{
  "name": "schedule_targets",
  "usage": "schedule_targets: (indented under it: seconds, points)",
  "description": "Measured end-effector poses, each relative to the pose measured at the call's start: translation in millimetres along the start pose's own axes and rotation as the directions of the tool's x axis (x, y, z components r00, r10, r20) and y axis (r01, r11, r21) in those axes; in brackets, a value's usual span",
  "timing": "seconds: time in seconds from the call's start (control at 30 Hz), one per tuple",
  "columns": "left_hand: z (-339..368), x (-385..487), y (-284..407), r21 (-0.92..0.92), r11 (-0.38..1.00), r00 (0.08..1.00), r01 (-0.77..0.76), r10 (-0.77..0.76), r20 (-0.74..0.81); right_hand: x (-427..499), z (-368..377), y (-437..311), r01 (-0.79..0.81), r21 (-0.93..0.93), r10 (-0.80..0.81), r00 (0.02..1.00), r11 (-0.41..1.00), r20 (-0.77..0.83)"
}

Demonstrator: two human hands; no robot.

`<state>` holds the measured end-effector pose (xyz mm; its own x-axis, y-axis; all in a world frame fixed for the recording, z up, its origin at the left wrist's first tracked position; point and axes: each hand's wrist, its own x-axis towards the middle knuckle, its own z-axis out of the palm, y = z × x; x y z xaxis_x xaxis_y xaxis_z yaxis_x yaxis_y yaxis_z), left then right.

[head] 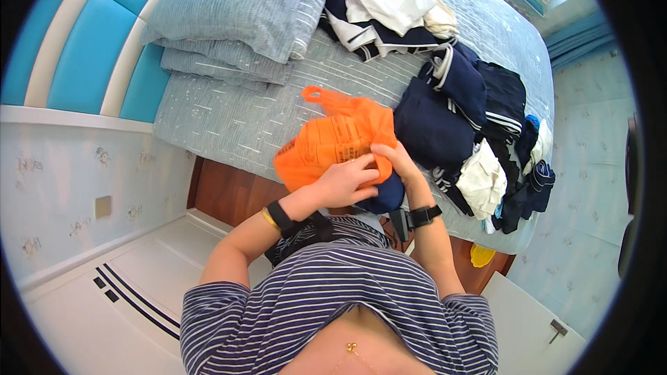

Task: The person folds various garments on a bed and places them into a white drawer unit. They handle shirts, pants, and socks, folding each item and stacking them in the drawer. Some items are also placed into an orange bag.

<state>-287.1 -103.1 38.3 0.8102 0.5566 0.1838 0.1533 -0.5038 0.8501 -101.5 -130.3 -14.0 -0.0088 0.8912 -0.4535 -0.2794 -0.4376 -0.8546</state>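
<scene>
An orange plastic bag bearing printed writing lies bunched at the near edge of the bed, one handle loop pointing away from me. Navy cloth shows below the bag's near right side, partly hidden by my hands. With bent fingers, my left hand holds the bag's near edge, its fingertips by the navy cloth. My right hand grips the right edge of the bag, thumb and fingers around the orange film. To the right of that hand lies a folded navy garment.
On the patterned bed sheet are navy garments with white stripes, a crumpled white cloth and a white garment farther back. Pillows lie at the left by the padded headboard. A yellow basin stands on the floor.
</scene>
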Motion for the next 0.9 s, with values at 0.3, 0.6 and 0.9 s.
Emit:
schedule_targets:
  seconds: [0.3, 0.6, 0.9]
  points:
    - [-83.4, 18.0, -134.1, 0.690, 0.703, 0.982, 0.172, -0.068, -0.176, -50.2, 28.3, -112.3, 0.067, -0.362, 0.002, 0.982, 0.930, 0.187]
    - [-193.7, 96.1, -128.0, -0.206, 0.978, 0.592, -0.037, -0.144, -0.793, -75.6, 56.6, -163.1, 0.218, -0.821, -0.213, 0.902, -0.528, 0.377]
    - [-166.1, -68.7, -149.4, 0.805, 0.558, 0.977, 0.204, -0.066, -0.201, 49.6, 13.6, 30.7, 0.225, -0.865, 0.133, 0.974, -0.449, 0.184]
